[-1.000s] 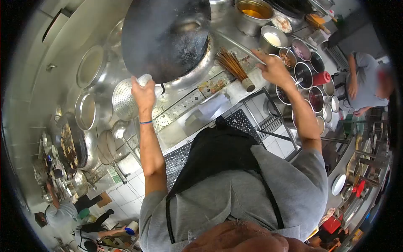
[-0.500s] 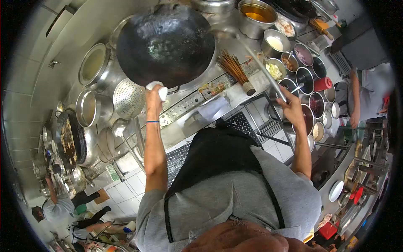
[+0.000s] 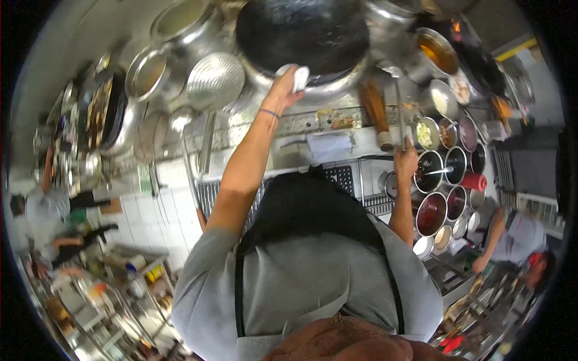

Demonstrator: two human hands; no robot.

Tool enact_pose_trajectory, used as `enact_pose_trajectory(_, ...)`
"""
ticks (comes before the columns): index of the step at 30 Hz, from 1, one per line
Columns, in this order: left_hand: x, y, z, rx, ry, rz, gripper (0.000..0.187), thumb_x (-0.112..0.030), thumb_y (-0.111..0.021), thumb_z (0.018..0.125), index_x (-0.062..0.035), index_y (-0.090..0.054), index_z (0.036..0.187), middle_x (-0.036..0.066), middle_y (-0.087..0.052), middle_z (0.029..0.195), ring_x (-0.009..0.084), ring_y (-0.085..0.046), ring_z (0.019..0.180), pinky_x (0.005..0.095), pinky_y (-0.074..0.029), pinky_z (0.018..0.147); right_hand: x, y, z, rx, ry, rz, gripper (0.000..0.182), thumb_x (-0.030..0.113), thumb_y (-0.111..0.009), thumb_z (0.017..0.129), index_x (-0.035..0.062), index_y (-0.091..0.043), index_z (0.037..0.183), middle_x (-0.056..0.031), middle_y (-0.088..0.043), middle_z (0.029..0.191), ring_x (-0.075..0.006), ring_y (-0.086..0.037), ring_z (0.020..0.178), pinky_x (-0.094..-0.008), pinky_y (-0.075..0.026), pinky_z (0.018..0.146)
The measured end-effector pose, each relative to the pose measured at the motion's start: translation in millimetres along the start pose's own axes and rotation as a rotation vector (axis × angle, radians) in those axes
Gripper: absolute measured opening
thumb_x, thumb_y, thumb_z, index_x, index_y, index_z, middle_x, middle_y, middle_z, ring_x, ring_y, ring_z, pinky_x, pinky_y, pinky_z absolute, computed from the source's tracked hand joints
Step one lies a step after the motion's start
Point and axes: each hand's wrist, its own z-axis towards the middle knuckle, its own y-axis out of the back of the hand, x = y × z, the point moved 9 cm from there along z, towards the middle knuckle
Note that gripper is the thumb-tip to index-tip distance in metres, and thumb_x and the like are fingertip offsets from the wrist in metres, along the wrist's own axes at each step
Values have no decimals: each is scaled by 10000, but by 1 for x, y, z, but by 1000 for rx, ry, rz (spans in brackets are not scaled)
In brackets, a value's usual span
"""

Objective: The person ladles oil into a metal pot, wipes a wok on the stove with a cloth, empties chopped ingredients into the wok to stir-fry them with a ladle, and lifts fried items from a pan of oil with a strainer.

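Observation:
My left hand point(image 3: 286, 91) is closed on a folded white cloth point(image 3: 301, 78), pressed to the near edge of a large black wok point(image 3: 304, 36). The wok is at the top centre, over a metal stove ring, its far side cut off by the view. My right hand point(image 3: 406, 161) is wrapped round the long metal handle of a ladle point(image 3: 401, 114), which points away from me, its head near the stove top to the right of the wok. Just left of that handle lies a bamboo wok brush point(image 3: 376, 108).
Several seasoning pots, one with red sauce point(image 3: 431, 215), crowd the right. An oil pot point(image 3: 435, 51) stands behind them. On the left are a perforated strainer point(image 3: 215, 81) and metal pots point(image 3: 148, 73). Another person point(image 3: 521, 234) stands at right; others point(image 3: 45, 207) at far left.
The wok, tilted and larger before, now sits lower and farther off, with my left hand still at its edge. The ladle has swung right, away from the wok. The whole view has turned and shifted.

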Motion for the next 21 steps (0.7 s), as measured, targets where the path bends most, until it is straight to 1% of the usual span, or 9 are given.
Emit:
enact_pose_trajectory(2, -6, -2, -30, 114, 114, -29, 199, -370, -585, 930, -180, -614, 877, -9, -607, 734, 134, -550, 626, 309, -421, 499, -15, -21, 7, 65, 127, -30, 364, 164, -668, 842, 58, -658, 1190, -267, -635, 1026, -428, -608, 966, -480, -492, 849)
enact_pose_trajectory(4, -25, 22, -73, -82, -28, 32, 175, -287, -662, 886, -116, -630, 910, 17, -635, 767, 147, -575, 627, 315, -450, 509, -10, -14, 7, -1, 250, -33, 340, 136, -664, 843, 30, -663, 1166, -276, -614, 1063, -425, -590, 1002, -470, -483, 869)
enact_pose_trajectory(6, -37, 50, -115, -145, -227, 336, 266, -235, -691, 853, -42, -624, 1023, 61, -669, 856, 184, -634, 718, 353, -521, 602, 2, 2, 7, -17, 215, 49, 314, 119, -655, 850, 1, -665, 1141, -274, -608, 1084, -431, -583, 1023, -474, -477, 885)
enact_pose_trajectory(7, -47, 63, -139, -178, -447, 615, 484, -259, -733, 798, 24, -562, 1151, 158, -683, 946, 275, -681, 836, 379, -553, 723, 18, 14, 5, -28, 264, 73, 306, 112, -652, 857, -6, -663, 1140, -273, -595, 1114, -437, -579, 1031, -476, -475, 901)
enact_pose_trajectory(10, 3, 114, -183, -398, -386, 1112, 704, -319, -780, 690, 66, -491, 1203, 290, -659, 998, 387, -674, 940, 399, -530, 843, 43, 24, 13, 62, 230, 251, 250, 55, -626, 893, -9, -669, 1131, -221, -586, 1188, -345, -624, 1003, -391, -545, 784)
enact_pose_trajectory(13, 40, 108, -210, -404, -365, 1134, 588, -254, -742, 669, 19, -557, 1155, 268, -654, 1024, 406, -636, 1010, 432, -500, 896, 95, 29, 27, 57, 328, 374, 272, 35, -625, 901, 3, -656, 1169, -181, -617, 1130, -303, -622, 1013, -350, -539, 783)
enact_pose_trajectory(14, 57, 124, -201, -509, -526, 1366, 557, -247, -759, 653, 2, -589, 1121, 236, -633, 1053, 412, -602, 1023, 437, -488, 908, 113, 30, 31, 78, 363, 412, 267, 41, -622, 907, 2, -656, 1168, -181, -624, 1124, -304, -624, 1016, -357, -536, 790)
enact_pose_trajectory(18, 62, 122, -214, -718, -471, 1382, 661, -285, -807, 640, -18, -573, 1198, 227, -559, 1130, 412, -530, 1083, 435, -459, 948, 219, 35, 28, 18, 769, 433, 226, 29, -606, 908, -33, -668, 1117, -194, -625, 1122, -321, -634, 977, -359, -528, 789)
enact_pose_trajectory(21, 51, 118, -251, -760, -533, 1297, 734, -298, -831, 636, -8, -544, 1247, 236, -540, 1157, 409, -511, 1116, 435, -448, 971, 264, 34, 11, 152, 798, 538, 227, 29, -605, 902, -34, -667, 1111, -203, -626, 1129, -334, -630, 1001, -375, -501, 863)
